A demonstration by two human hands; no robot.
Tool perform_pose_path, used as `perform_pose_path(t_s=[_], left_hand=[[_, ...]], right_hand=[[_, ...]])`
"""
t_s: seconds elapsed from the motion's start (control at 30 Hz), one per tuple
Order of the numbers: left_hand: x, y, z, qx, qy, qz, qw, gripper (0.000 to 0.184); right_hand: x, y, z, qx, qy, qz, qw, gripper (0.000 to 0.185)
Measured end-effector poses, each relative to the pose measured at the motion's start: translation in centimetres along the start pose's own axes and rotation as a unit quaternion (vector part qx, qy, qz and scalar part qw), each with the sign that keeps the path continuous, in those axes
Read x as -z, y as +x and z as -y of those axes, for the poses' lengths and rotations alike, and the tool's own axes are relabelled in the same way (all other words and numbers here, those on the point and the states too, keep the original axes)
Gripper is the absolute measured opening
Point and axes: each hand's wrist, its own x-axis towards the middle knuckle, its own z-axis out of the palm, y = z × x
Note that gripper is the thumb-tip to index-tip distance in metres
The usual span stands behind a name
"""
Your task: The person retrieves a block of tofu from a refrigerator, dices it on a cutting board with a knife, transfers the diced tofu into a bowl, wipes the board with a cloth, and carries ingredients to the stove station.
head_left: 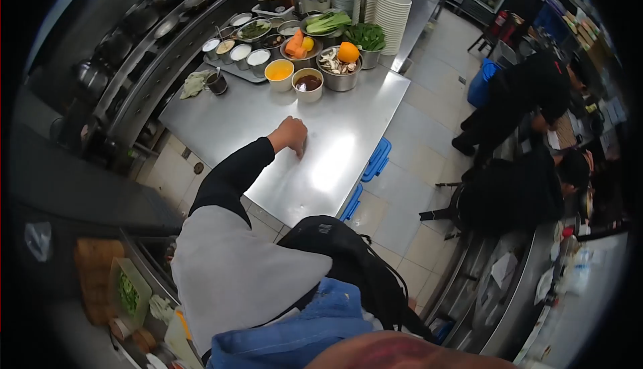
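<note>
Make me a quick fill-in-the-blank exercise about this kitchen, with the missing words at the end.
1. The tub nearest the left hand holds ____ liquid.
2. An orange rests on sliced ____ in a metal pot.
3. The round bin beside a bending co-worker is coloured ____.

Missing words: brown; mushrooms; blue.
</note>
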Motion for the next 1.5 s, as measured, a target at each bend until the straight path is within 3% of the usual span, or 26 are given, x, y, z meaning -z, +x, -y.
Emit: perform_pose_path(t_s=[0.07, 0.23, 0.37, 0.4, 0.43, 0.47, 0.5, 0.53, 0.57, 0.6, 0.63, 0.7, 0.87, 1.0, 1.07, 1.13, 1.27, 1.33, 1.5], left_hand=[[1.3, -0.1, -1.1, 0.068, -0.057, 0.028, 0.996, 0.064], [1.8, 3.5, -3.9, 0.166, -0.069, 0.096, 0.979, 0.077], [3.1, 4.0, -4.9, 0.176, -0.138, 0.142, 0.964, 0.073], [2.8, 4.0, -5.2, 0.195, -0.113, 0.114, 0.968, 0.078], [2.9, 5.3, -4.9, 0.229, -0.122, 0.184, 0.948, 0.087], [2.9, 7.3, -4.0, 0.168, -0.172, 0.276, 0.931, 0.088], [4.8, 7.6, -5.3, 0.170, -0.271, 0.178, 0.931, 0.080], [7.8, 8.1, -7.4, 0.167, -0.366, 0.077, 0.912, 0.073], [12.3, 9.5, -10.3, 0.179, -0.461, 0.019, 0.869, 0.061], [16.1, 11.7, -13.1, 0.186, -0.550, -0.036, 0.814, 0.049], [17.7, 14.7, -14.2, 0.135, -0.589, -0.073, 0.793, 0.042], [22.2, 21.1, -16.7, 0.050, -0.660, -0.108, 0.742, 0.042], [31.2, 39.3, -17.9, -0.076, -0.707, -0.101, 0.696, 0.041], [38.1, 53.9, -14.1, -0.115, -0.709, -0.127, 0.684, 0.038], [43.0, 60.6, -11.8, -0.114, -0.750, -0.112, 0.641, 0.037], [47.7, 67.9, -9.1, -0.162, -0.712, -0.125, 0.671, 0.036], [57.9, 81.6, -7.1, -0.234, -0.692, -0.095, 0.677, 0.032], [63.5, 88.0, -6.8, -0.261, -0.626, -0.099, 0.728, 0.033], [70.7, 108.9, -2.7, -0.297, -0.504, -0.166, 0.794, 0.035]], right_hand=[[-0.9, -1.0, -1.6, -0.072, 0.106, 0.064, 0.990, 0.026], [2.1, 4.3, -4.2, -0.167, 0.327, 0.064, 0.928, 0.031], [7.5, 16.0, -8.2, -0.134, 0.354, 0.012, 0.926, 0.034], [8.9, 20.0, -9.4, -0.112, 0.347, -0.010, 0.931, 0.035], [10.5, 24.4, -10.4, -0.086, 0.330, -0.036, 0.939, 0.036], [12.2, 29.2, -11.2, -0.060, 0.321, -0.065, 0.943, 0.037], [15.2, 33.5, -11.3, -0.027, 0.311, -0.105, 0.944, 0.038], [22.9, 35.5, -9.4, -0.050, 0.411, -0.044, 0.909, 0.042], [27.7, 38.5, -8.0, 0.013, 0.389, -0.130, 0.912, 0.041], [31.6, 42.7, -7.2, 0.039, 0.331, -0.150, 0.931, 0.039], [34.6, 47.6, -6.6, 0.080, 0.334, -0.204, 0.917, 0.035], [44.4, 54.7, -4.5, 0.141, 0.321, -0.234, 0.907, 0.029], [69.4, 65.8, 1.8, 0.302, 0.348, -0.231, 0.857, 0.035], [82.4, 71.0, 4.3, 0.304, 0.383, -0.212, 0.846, 0.040], [85.5, 73.1, 3.2, 0.302, 0.389, -0.211, 0.845, 0.042], [89.4, 73.5, 1.8, 0.264, 0.379, -0.170, 0.871, 0.044], [94.2, 75.0, -1.6, 0.233, 0.472, -0.207, 0.825, 0.039], [99.1, 74.0, -1.9, 0.198, 0.520, -0.212, 0.803, 0.031], [107.9, 88.5, -3.8, 0.175, 0.655, -0.243, 0.694, 0.023]])
